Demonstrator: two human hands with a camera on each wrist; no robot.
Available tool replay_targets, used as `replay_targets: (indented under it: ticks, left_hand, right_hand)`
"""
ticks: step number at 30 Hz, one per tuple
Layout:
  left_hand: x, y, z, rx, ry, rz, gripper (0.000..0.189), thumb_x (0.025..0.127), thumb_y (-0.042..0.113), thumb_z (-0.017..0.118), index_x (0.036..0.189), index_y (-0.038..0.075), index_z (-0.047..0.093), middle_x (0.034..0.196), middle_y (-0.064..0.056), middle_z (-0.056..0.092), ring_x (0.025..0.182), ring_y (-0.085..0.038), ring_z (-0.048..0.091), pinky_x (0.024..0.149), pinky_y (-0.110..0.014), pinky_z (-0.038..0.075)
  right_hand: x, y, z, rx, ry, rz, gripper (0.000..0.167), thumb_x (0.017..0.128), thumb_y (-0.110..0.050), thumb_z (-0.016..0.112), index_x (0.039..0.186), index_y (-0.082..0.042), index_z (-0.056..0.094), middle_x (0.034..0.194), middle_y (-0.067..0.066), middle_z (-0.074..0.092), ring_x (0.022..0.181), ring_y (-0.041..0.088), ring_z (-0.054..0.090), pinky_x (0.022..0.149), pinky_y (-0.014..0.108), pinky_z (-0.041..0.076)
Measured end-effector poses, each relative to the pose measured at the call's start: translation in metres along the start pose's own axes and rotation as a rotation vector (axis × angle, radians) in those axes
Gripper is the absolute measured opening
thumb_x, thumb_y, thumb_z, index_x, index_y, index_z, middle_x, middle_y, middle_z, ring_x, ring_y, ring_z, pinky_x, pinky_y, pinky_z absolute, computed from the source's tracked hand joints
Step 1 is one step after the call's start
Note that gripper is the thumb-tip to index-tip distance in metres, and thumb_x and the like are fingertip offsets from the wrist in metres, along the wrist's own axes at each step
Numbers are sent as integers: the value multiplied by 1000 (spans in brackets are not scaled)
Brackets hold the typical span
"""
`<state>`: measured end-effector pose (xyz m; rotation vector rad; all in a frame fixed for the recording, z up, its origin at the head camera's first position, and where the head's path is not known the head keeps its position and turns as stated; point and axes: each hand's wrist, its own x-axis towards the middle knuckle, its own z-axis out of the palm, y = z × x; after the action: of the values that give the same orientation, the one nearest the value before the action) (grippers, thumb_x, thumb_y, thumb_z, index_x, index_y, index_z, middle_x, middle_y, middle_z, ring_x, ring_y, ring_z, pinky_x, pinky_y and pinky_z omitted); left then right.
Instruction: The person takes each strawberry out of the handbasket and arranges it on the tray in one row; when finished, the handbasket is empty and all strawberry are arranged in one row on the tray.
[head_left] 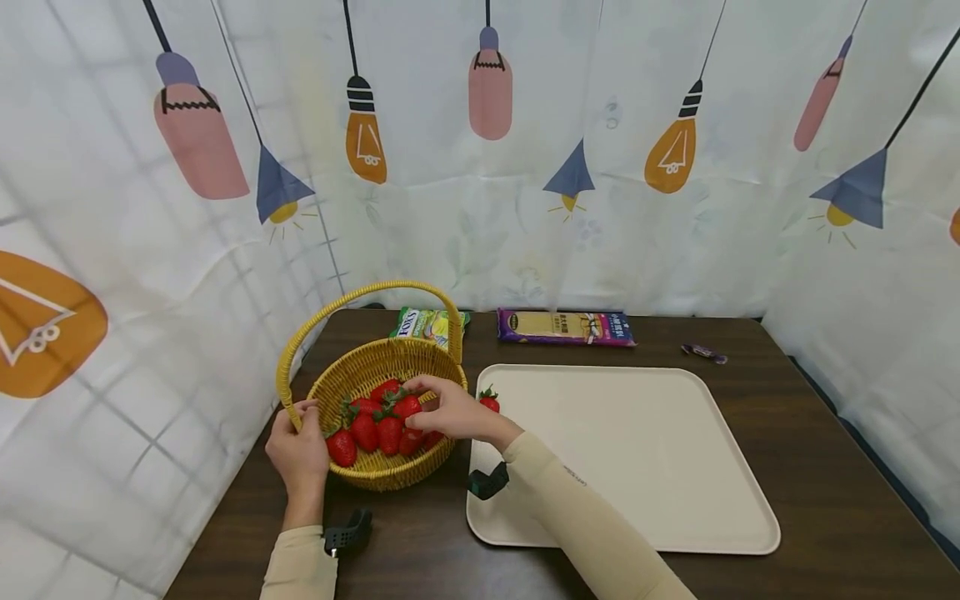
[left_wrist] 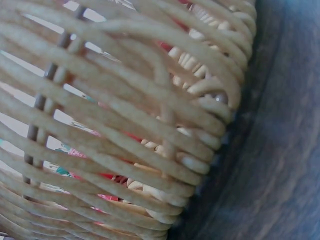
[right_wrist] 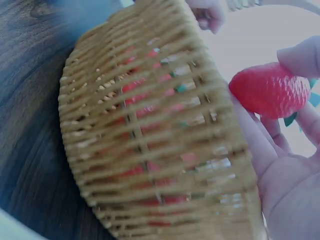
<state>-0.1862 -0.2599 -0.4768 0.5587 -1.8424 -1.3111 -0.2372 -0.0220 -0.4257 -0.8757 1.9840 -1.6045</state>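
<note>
A yellow woven basket (head_left: 386, 477) with an arched handle (head_left: 322, 315) sits on the left part of the table, with several red strawberries (head_left: 365, 433) inside. My left hand (head_left: 300, 458) grips its left side at the foot of the handle. Over the right rim reaches my right hand (head_left: 461, 412), thumb and fingers pinching a strawberry (right_wrist: 270, 90) with green leaves. Another strawberry (head_left: 489, 401) lies at the left edge of the beige tray (head_left: 622, 467). Only the basket's weave (left_wrist: 125, 110) fills the left wrist view; the left hand is hidden there.
Behind the basket lies a green snack bag (head_left: 431, 323). A purple biscuit packet (head_left: 566, 327) is at the table's back edge, and a small purple wrapped candy (head_left: 703, 354) lies behind the tray. Printed curtains (head_left: 465, 217) hang around the table.
</note>
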Motion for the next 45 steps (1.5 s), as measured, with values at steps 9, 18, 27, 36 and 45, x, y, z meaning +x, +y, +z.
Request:
replay_targets:
  ticks: [9, 18, 27, 36, 45]
  left_hand:
    - [0, -1, 0, 1, 5, 3, 21, 95, 17, 56, 90, -1, 66, 101, -13, 70, 74, 0, 52, 65, -23, 36]
    - [1, 1, 0, -11, -9, 11, 23, 96, 16, 55, 90, -4, 65, 101, -12, 70, 78, 4, 53, 68, -23, 37]
    - [0, 1, -1, -17, -1, 5, 22, 96, 17, 56, 92, -2, 67, 95, -1, 69, 79, 2, 54, 68, -23, 37]
    - [1, 3, 0, -13, -7, 13, 24, 96, 17, 55, 93, -4, 67, 100, -12, 70, 77, 1, 52, 67, -24, 36]
    - [-1, 3, 0, -12, -13, 10, 24, 96, 18, 55, 94, -4, 67, 102, -14, 71, 77, 2, 53, 66, -23, 37]
  right_hand:
    - [-27, 6, -23, 106, 238, 2, 51, 89, -15, 67, 137, -6, 50, 121, 13, 60, 82, 22, 68, 56, 26, 51]
    - [-55, 14, -46, 119, 276, -49, 52, 96, -10, 60, 146, -14, 47, 132, 17, 55, 98, 27, 68, 79, 42, 56]
    - [-76, 10, -64, 159, 347, 8, 53, 96, -2, 55, 148, -8, 42, 136, 28, 51, 105, 33, 66, 82, 52, 52]
    - [-77, 49, -85, 193, 462, 30, 53, 97, -4, 55, 148, -17, 44, 130, 26, 57, 102, 33, 67, 78, 47, 55]
    - [-79, 61, -91, 167, 494, 19, 47, 93, -2, 57, 140, -8, 54, 128, 21, 54, 96, 27, 66, 75, 41, 56]
